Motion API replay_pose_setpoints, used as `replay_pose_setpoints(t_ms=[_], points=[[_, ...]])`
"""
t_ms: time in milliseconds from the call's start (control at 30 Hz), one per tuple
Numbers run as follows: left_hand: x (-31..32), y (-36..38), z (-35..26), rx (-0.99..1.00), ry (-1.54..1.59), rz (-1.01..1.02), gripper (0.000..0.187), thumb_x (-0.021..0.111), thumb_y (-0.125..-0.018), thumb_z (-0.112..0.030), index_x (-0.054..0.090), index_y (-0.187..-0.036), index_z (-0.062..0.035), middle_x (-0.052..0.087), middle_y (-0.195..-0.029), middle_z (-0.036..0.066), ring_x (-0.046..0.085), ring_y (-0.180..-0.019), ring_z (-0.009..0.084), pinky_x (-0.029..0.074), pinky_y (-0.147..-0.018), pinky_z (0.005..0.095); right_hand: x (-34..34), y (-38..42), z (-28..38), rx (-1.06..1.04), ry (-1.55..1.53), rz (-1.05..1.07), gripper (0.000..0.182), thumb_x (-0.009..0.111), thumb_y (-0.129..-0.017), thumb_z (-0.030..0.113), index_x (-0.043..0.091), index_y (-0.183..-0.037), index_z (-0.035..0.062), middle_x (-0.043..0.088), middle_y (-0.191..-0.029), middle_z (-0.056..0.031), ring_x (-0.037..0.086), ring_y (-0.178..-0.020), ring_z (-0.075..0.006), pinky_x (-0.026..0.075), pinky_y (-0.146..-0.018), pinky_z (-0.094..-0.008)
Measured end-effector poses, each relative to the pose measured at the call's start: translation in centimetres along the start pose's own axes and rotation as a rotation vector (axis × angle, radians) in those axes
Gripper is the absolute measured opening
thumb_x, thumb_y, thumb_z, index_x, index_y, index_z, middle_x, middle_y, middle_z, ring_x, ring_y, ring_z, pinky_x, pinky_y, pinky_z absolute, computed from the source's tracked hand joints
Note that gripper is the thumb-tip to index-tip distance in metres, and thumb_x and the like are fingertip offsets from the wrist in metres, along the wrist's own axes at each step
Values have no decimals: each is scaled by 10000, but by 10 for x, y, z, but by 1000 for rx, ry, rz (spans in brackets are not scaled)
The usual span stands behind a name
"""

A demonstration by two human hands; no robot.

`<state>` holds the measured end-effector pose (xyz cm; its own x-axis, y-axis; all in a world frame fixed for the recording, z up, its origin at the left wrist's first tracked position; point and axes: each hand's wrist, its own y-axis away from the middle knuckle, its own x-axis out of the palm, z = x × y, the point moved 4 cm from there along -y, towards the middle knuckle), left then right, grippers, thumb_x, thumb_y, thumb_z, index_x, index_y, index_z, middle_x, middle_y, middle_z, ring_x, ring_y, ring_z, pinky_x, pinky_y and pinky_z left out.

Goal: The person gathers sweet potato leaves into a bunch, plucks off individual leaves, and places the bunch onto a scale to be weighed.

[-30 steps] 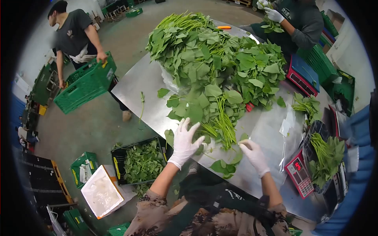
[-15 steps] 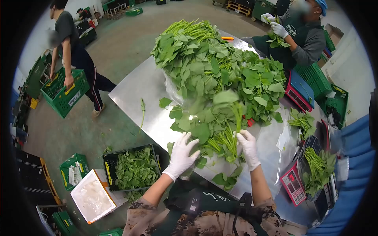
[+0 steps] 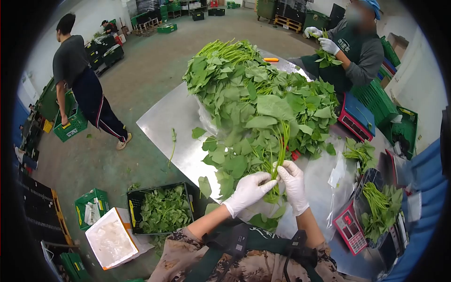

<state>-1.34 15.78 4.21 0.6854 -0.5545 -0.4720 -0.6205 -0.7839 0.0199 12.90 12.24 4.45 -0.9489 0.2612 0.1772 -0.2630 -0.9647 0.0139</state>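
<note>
My right hand (image 3: 293, 184), in a white glove, is closed on the stems of a small bunch of leafy greens (image 3: 283, 141) held upright. Close beside it, my left hand (image 3: 251, 190), also gloved, has its fingers pinched together at the same stems. The bunch's broad leaves spread above both hands. Behind them a large heap of greens (image 3: 235, 94) covers much of the metal table (image 3: 162, 117). More cut stems and leaves lie just under and beyond my fingers.
A red scale (image 3: 350, 228) stands at right beside bundled greens (image 3: 378, 202). Another scale (image 3: 357, 117) is farther back. A co-worker (image 3: 352, 51) holds greens across the table. A black crate of leaves (image 3: 164, 209) and white foam box (image 3: 112, 238) sit lower left. Another person (image 3: 77, 70) carries a green crate.
My left hand has moved right, from open and apart to pinched at the stems beside my right hand. The person with the crate has moved, and the whole view has shifted slightly.
</note>
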Motion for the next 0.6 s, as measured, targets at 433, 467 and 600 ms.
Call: replay_pose_setpoints(t_ms=[433, 467, 600], points=[[3, 20, 1, 165, 590, -384, 156, 568, -888, -59, 673, -985, 3, 667, -977, 83, 587, -874, 139, 452, -784, 264, -17, -11, -10, -28, -506, -199, 127, 539, -929, 87, 582, -1013, 3, 584, -858, -28, 502, -665, -63, 426, -587, -179], [2, 23, -4, 183, 576, -378, 148, 572, -881, -48, 673, -974, 5, 668, -977, 90, 594, -883, 150, 456, -782, 267, -16, -11, -10, -23, -522, -196, 122, 537, -930, 87, 582, -1011, 8, 586, -861, -27, 502, -664, -63, 429, -587, -179], [-4, 33, -8, 344, 386, -420, 126, 582, -857, -14, 671, -942, 12, 664, -942, 100, 615, -842, 177, 475, -746, 283, -21, -17, -9, -5, -614, -274, 112, 534, -934, 102, 584, -1003, 30, 591, -867, -20, 502, -662, -58, 436, -587, -177]])
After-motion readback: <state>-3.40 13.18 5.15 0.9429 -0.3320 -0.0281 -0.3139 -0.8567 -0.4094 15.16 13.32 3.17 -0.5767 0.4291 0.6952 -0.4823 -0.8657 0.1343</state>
